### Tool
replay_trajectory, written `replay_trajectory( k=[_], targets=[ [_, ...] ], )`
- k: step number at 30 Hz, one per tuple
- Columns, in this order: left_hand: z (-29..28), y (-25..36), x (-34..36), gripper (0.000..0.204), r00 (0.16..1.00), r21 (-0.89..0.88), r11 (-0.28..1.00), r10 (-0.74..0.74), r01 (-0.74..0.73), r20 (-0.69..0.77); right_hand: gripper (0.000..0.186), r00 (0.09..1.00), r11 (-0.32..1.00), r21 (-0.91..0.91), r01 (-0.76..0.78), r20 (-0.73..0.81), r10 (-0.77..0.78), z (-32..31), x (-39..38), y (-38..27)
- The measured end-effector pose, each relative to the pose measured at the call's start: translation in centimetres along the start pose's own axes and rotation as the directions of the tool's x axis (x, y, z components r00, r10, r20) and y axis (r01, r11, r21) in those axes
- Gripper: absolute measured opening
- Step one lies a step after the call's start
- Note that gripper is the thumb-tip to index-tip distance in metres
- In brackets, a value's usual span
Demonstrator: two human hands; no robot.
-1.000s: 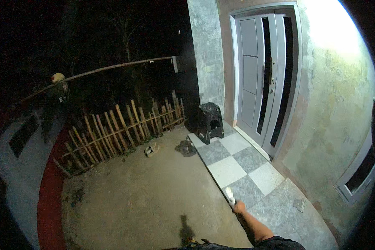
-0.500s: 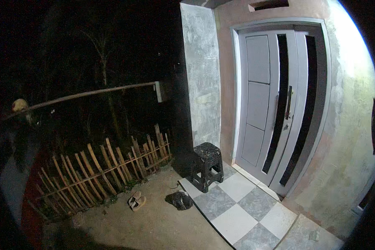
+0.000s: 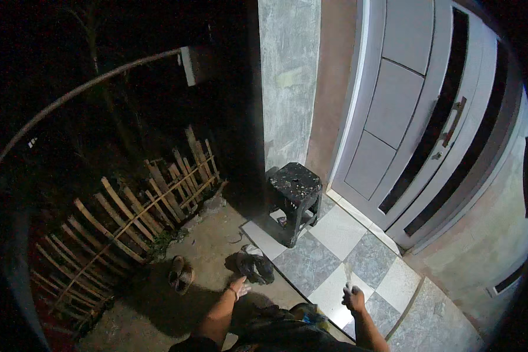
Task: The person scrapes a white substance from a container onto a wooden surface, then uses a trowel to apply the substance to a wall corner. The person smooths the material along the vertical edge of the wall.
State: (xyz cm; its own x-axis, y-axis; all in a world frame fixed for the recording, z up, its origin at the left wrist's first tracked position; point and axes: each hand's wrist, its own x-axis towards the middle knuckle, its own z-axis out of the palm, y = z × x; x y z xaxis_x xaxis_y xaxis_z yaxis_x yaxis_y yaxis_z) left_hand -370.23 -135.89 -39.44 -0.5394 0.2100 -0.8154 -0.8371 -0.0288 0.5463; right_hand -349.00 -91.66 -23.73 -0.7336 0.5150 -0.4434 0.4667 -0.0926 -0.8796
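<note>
My left hand (image 3: 239, 288) reaches out over the ground with its fingers stretched, holding nothing that I can see. Just beyond its fingertips lies a crumpled black plastic bag (image 3: 257, 267) with a paler patch at its far side; whether they touch is unclear. My right hand (image 3: 353, 299) is closed over the tiled step (image 3: 334, 284). Something thin and pale sticks up from its fingers, too small and blurred to name.
A black, paint-spattered plastic stool (image 3: 295, 196) stands on the tiles by the grey wall. Behind it is a grey double door (image 3: 393, 100). Sandals (image 3: 180, 274) lie on the ground before a bamboo fence (image 3: 123, 226) at the left.
Both my forearms and hands have come into view from the lower edge. The view has tipped downward and drawn closer to the bag, stool and door.
</note>
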Motion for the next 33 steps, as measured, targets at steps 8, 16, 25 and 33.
replay_trajectory(
  k=[8, 16, 25, 33],
  targets=[
    [12.3, 21.7, 16.9, 0.083, 0.995, 0.122, 0.992, 0.028, -0.040, 0.097, 0.011, 0.778, 0.838, 0.249, -0.485, -0.315, 0.544, -6.5, -0.7, 9.9],
    [23.6, 34.8, 27.3, 0.100, 0.989, -0.027, 0.999, 0.012, -0.017, -0.149, 0.019, 0.778, 0.812, 0.168, -0.559, -0.234, 0.584, -11.9, 5.3, 8.0],
    [23.7, 35.5, 29.6, 0.077, 0.951, -0.070, 0.994, -0.096, 0.079, -0.294, 0.014, 0.711, 0.764, -0.024, -0.645, -0.384, 0.589, -14.3, 19.4, -3.8],
    [20.0, 32.6, 34.8, 0.069, 0.957, -0.019, 0.985, 0.162, -0.171, -0.239, 0.019, 0.787, 0.697, 0.488, -0.525, -0.034, 0.616, -8.1, 26.8, -8.3]
  ],
)
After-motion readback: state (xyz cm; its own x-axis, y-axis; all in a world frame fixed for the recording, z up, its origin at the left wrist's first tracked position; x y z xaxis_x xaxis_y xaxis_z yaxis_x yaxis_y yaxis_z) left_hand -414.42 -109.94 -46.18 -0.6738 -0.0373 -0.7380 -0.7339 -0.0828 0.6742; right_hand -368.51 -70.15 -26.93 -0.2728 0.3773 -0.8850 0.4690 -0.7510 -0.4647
